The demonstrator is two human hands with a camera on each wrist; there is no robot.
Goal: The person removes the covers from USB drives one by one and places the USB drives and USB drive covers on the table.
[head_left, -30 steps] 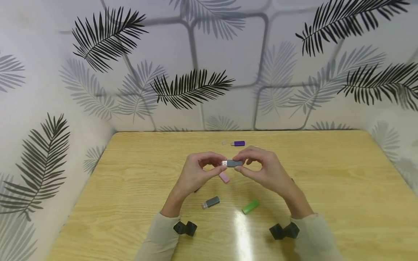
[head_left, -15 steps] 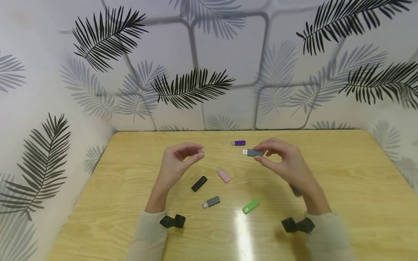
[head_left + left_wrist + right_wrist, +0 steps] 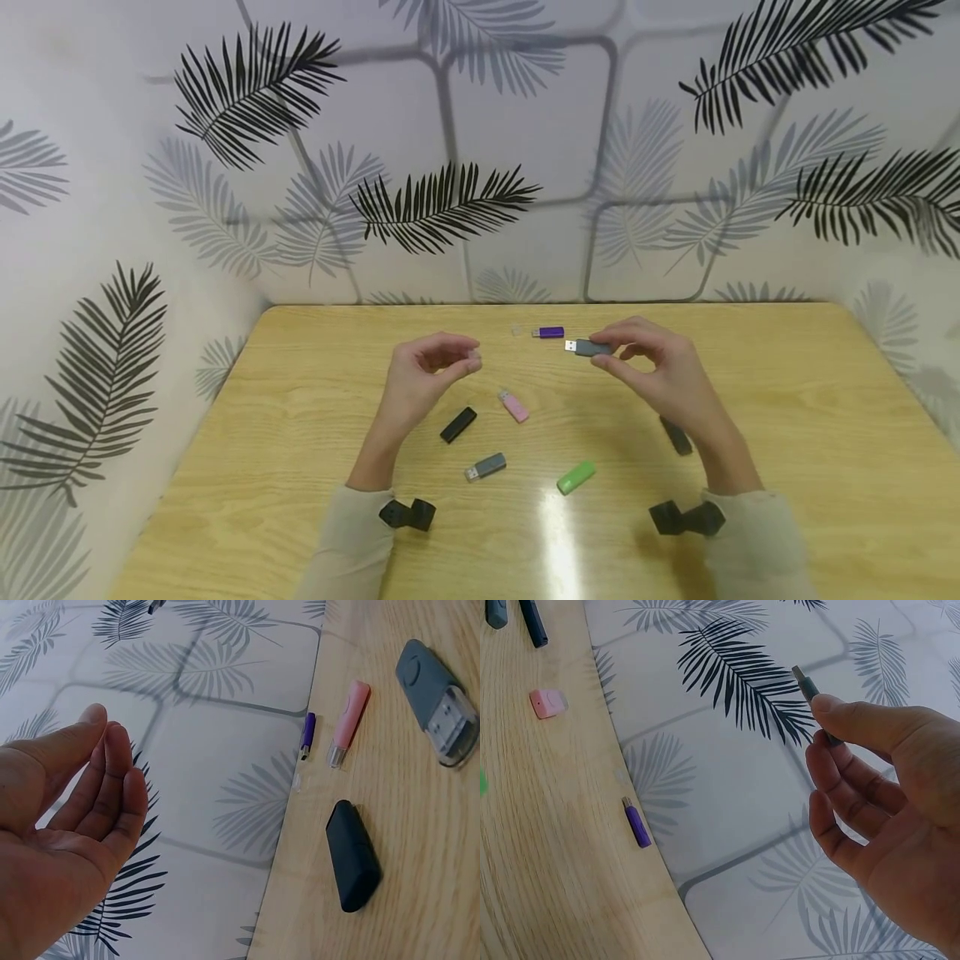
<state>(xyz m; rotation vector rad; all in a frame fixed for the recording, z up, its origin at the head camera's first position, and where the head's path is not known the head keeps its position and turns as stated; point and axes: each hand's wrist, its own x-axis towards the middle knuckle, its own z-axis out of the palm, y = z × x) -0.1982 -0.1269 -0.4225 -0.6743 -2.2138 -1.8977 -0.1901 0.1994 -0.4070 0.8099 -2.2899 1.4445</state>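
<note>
Pinching a grey USB stick between the thumb and fingers of the right hand, raised off the bench, with its bare metal connector pointed toward the left hand. On the left, drawn together at thumb and fingertips, gap all but closed; cannot tell whether gripping anything small there. Lying near the bench's far edge: a purple stick, with a small clear cap just beside its connector. Scattered closer in: a pink stick between the hands, a black stick near the left forearm, another grey stick with a clear-covered connector, a green stick, and a dark stick beside the right forearm.
</note>
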